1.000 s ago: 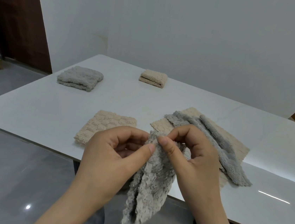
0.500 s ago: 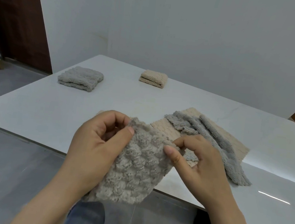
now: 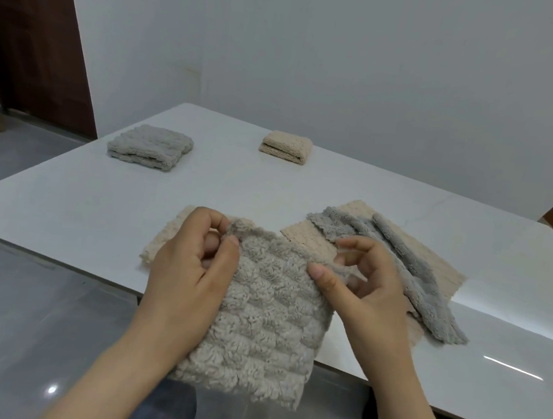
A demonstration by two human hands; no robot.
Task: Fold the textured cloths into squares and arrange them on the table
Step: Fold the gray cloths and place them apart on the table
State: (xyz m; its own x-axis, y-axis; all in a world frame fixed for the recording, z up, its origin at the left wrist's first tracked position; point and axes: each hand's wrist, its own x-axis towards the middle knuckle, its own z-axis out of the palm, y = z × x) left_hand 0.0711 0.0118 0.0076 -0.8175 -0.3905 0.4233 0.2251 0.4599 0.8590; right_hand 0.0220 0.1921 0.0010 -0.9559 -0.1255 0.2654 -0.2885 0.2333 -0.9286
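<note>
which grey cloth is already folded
The far-left grey cloth on the table: a neat folded square. The held grey cloth hangs in mid-air, and the right-side grey cloth lies rumpled on a beige cloth.

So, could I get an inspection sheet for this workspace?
Surface: white table, glossy.
Job's things: held cloth, greyish, off the table; folded grey cloth and folded beige cloth at the far side; flat beige cloth near the front edge; loose grey cloth on a spread beige cloth.
Clutter: nothing seen.
Grippers: left hand and right hand each pinch a top corner of the held cloth.
Cables: nothing seen.
Surroundings: white wall, brown door, grey floor.
</note>
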